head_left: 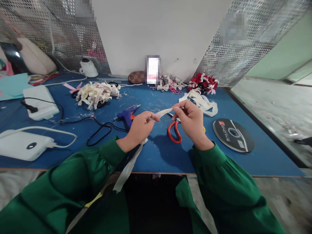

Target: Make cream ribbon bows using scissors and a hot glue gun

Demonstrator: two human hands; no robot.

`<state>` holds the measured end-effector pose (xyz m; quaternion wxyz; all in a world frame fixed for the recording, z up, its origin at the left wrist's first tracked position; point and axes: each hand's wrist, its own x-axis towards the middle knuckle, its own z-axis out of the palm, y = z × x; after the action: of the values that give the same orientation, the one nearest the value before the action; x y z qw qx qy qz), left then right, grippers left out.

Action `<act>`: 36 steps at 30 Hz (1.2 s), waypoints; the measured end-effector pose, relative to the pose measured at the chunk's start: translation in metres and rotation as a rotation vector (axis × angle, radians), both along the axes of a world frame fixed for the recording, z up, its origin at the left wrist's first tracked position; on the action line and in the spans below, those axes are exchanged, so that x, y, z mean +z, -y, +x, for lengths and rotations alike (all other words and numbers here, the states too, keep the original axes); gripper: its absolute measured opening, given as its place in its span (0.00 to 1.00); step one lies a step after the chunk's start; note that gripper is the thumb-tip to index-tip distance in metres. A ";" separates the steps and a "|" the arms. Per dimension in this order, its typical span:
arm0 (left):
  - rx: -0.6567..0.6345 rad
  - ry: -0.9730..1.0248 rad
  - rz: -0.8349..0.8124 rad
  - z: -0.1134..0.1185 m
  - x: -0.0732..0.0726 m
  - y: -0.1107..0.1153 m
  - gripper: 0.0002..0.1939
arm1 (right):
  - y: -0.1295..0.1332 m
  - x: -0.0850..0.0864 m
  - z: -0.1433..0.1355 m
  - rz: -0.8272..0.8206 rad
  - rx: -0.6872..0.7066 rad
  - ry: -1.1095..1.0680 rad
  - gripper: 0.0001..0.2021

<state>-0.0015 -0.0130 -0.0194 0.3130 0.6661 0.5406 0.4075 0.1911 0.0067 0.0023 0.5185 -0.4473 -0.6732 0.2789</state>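
Ribbon (pixel 163 113), cream and narrow, runs between the two hands above the blue table (pixel 161 164), pinched between thumb and fingers of the right hand (pixel 191 121) and gripped by the curled left hand (pixel 141 127); a pale strip hangs from under the left wrist past the table's front edge, red-handled scissors (pixel 175 141) lie partly hidden beside the right hand, and a blue glue gun (pixel 126 117) sits just beside the left
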 end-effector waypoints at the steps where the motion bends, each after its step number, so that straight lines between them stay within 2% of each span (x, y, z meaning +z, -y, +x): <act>1: -0.010 -0.015 0.027 0.000 0.000 0.001 0.15 | 0.000 0.000 0.000 0.001 0.003 0.000 0.05; 5: -0.025 0.012 0.094 0.000 0.001 0.002 0.15 | 0.001 0.000 -0.001 0.004 0.016 0.001 0.05; 9: 0.001 0.093 0.051 0.000 0.003 0.002 0.12 | 0.002 0.001 -0.001 0.011 0.009 0.022 0.05; 14: -0.066 0.250 0.000 0.001 0.006 0.005 0.10 | 0.000 0.000 0.000 -0.004 -0.016 0.009 0.05; 16: -0.061 0.203 0.023 0.002 0.009 0.006 0.08 | -0.001 -0.001 0.000 -0.007 -0.020 -0.004 0.04; 20: 0.018 0.012 0.095 0.004 0.011 0.009 0.16 | -0.002 -0.002 0.000 -0.012 -0.015 -0.012 0.04; 22: 0.045 -0.042 0.121 0.005 0.011 0.009 0.16 | -0.002 -0.002 0.000 -0.011 -0.009 -0.017 0.05; 28: 0.061 -0.076 0.199 0.005 0.006 0.010 0.10 | -0.002 -0.002 0.000 -0.008 0.000 -0.026 0.05; 33: 0.080 -0.118 0.334 0.005 0.003 0.007 0.09 | 0.000 0.000 -0.001 -0.013 0.033 -0.014 0.05; 36: 0.103 -0.145 0.340 0.004 0.003 0.007 0.07 | 0.001 0.000 -0.001 -0.017 0.053 -0.006 0.05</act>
<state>0.0026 -0.0196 -0.0160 0.1350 0.7085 0.5183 0.4595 0.1902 0.0058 0.0027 0.5092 -0.4329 -0.6807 0.2998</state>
